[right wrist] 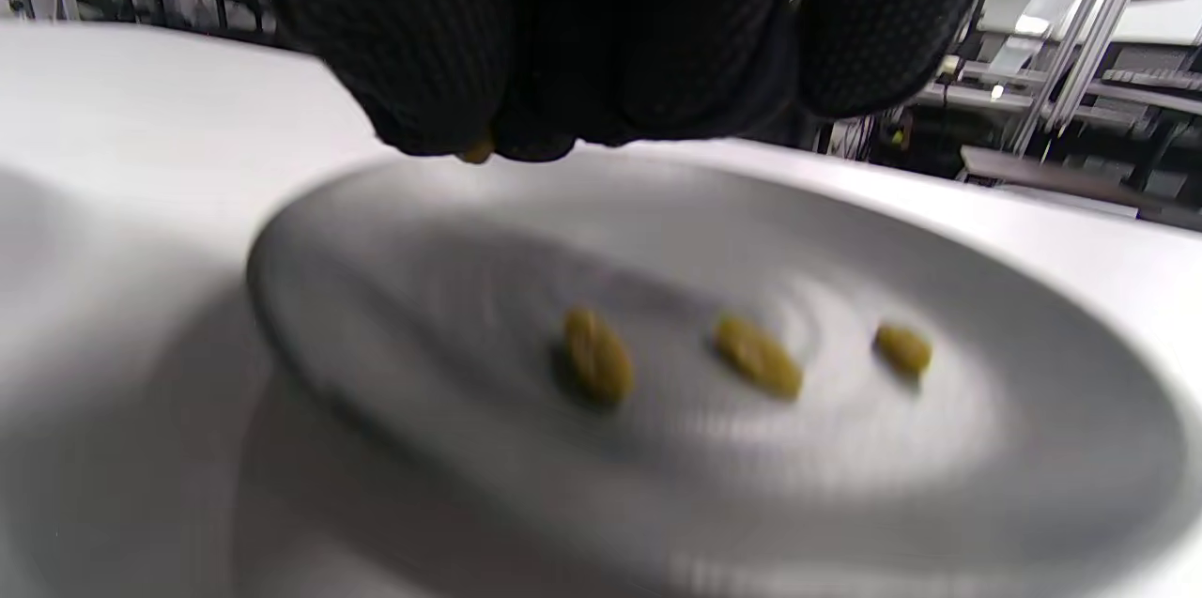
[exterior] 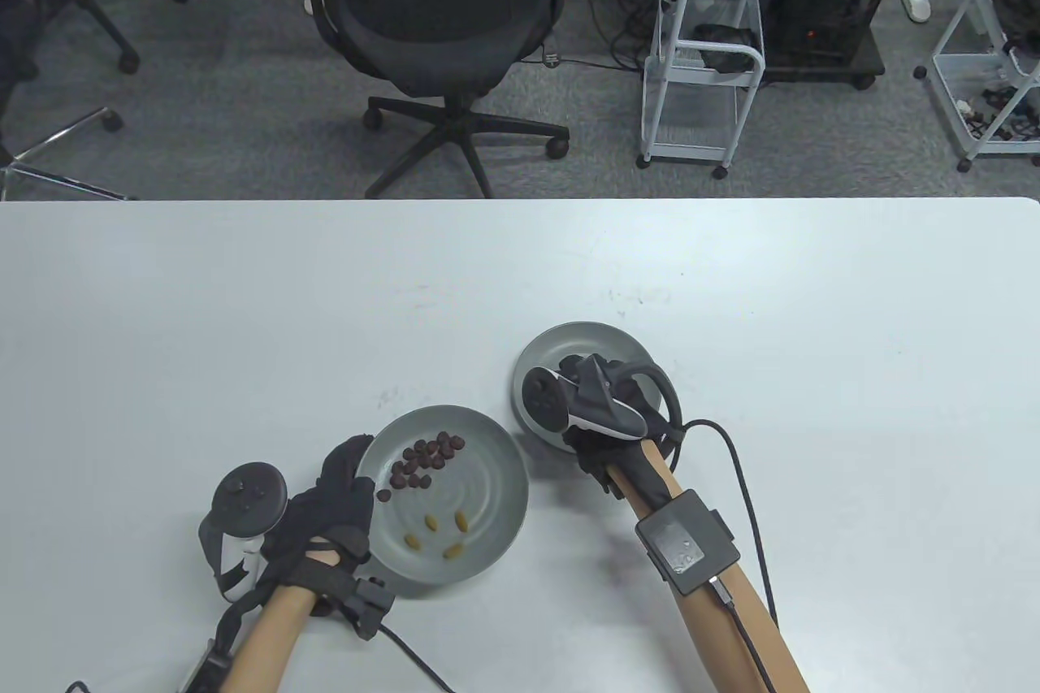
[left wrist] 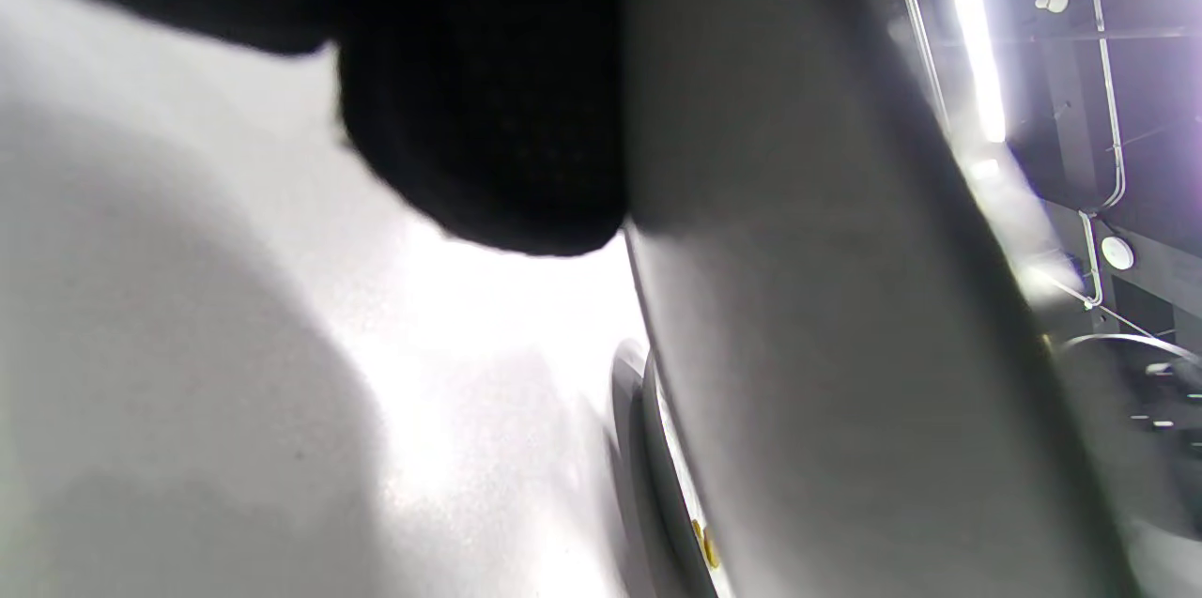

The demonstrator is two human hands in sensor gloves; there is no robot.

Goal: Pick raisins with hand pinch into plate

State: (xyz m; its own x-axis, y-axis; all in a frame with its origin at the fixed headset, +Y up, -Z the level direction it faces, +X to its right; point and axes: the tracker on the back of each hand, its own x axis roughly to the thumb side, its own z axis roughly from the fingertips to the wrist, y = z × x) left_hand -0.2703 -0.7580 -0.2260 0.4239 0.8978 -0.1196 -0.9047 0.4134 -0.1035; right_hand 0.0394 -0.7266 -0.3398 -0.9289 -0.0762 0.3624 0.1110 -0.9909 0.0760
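Observation:
A grey plate [exterior: 496, 498] at the front holds a cluster of dark brown raisins [exterior: 426, 461] and several yellow raisins [exterior: 432, 521]. My left hand [exterior: 357, 465] grips this plate's left rim; in the left wrist view a gloved finger [left wrist: 488, 110] lies against the plate's wall [left wrist: 798, 298]. My right hand [exterior: 581, 372] hovers over a second grey plate [exterior: 561, 340]. In the right wrist view its fingertips [right wrist: 432, 110] pinch a yellow raisin [right wrist: 476, 150] above that plate [right wrist: 394, 232], where three yellow raisins [right wrist: 597, 356] lie.
The white table [exterior: 244, 319] runs to a far edge, with an office chair [exterior: 439, 2] and a white cart [exterior: 703, 67] beyond it. Cables trail from both wrists toward the near edge [exterior: 743, 482].

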